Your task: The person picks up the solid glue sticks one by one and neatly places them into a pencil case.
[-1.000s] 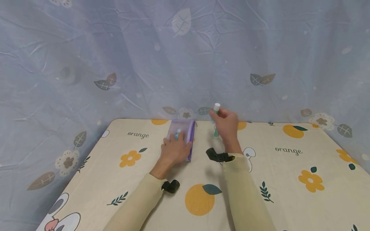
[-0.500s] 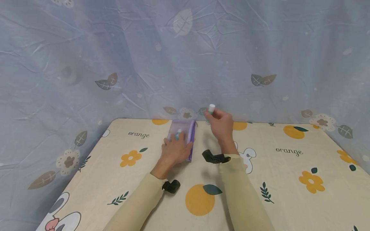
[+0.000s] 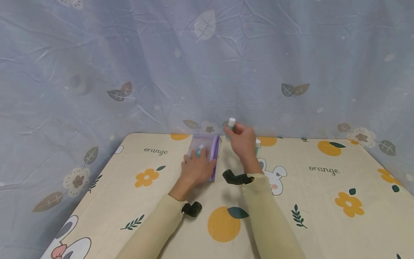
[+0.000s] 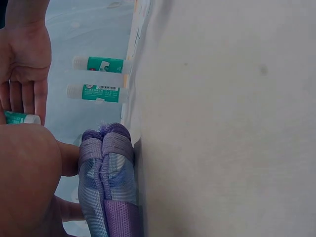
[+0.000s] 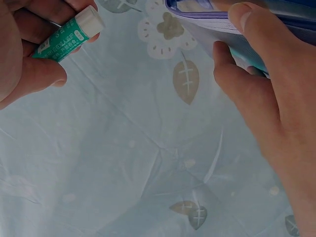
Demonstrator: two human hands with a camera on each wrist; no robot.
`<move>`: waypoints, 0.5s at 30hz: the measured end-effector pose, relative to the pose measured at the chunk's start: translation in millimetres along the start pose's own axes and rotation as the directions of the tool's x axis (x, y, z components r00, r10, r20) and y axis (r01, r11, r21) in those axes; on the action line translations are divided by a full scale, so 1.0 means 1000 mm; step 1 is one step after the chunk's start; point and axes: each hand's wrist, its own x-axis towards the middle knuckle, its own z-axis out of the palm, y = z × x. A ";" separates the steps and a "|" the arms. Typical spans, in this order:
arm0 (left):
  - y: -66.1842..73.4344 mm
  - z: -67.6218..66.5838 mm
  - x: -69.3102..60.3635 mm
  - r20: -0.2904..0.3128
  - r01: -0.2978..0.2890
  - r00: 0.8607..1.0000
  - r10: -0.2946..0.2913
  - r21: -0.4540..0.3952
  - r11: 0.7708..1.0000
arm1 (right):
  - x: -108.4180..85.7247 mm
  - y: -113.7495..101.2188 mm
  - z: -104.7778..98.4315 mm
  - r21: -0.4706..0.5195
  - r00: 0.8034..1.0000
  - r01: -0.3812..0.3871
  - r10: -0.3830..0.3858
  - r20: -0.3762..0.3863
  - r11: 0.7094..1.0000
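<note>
In the head view my left hand [image 3: 196, 168] rests on a purple mesh zipper pouch [image 3: 214, 154], its fingers spread over the mesh. A glue stick [image 3: 199, 151] with a white cap shows inside the pouch under those fingers. To the right, above the table, my right hand [image 3: 243, 143] pinches a green glue stick [image 5: 61, 42] with its white cap upward. In the left wrist view two more glue sticks, one glue stick [image 4: 104, 64] and another glue stick [image 4: 100, 93], stand upright on the table. My right hand partly hides one of them in the head view.
The table [image 3: 181, 237] has a cream cloth printed with oranges, flowers and a rabbit. A grey-blue patterned curtain [image 3: 207, 72] hangs right behind the table's far edge. Black wrist devices sit at both cuffs.
My right hand has moved left towards the pouch with the glue stick. A standing glue stick behind it has come into view. My left hand has stayed in place.
</note>
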 end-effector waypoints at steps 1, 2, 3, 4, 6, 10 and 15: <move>0.001 -0.001 -0.001 0.002 0.000 1.000 0.000 -0.003 1.000 | 0.000 0.000 0.000 0.000 1.000 0.003 -0.003 0.001 1.000; 0.001 0.000 0.000 0.001 -0.001 1.000 0.001 -0.004 1.000 | 0.000 0.001 0.001 0.000 1.000 0.003 -0.003 0.001 1.000; 0.001 0.000 0.000 0.000 -0.001 1.000 0.001 -0.004 1.000 | 0.000 0.001 0.001 -0.001 1.000 0.005 -0.005 0.002 1.000; 0.001 -0.001 0.000 0.000 0.000 1.000 0.000 -0.005 1.000 | 0.000 0.001 0.002 -0.001 1.000 0.007 -0.007 0.003 1.000; 0.001 -0.001 0.000 -0.003 -0.001 1.000 0.001 -0.001 1.000 | 0.000 0.001 0.003 -0.007 1.000 0.004 -0.004 0.005 1.000; 0.001 -0.001 -0.001 -0.010 -0.004 1.000 0.004 -0.002 1.000 | -0.001 -0.001 0.005 -0.014 1.000 0.001 -0.001 0.021 1.000; 0.001 -0.001 -0.001 -0.008 -0.006 1.000 0.006 -0.008 1.000 | -0.002 -0.002 0.006 -0.034 0.999 -0.011 0.013 0.039 0.999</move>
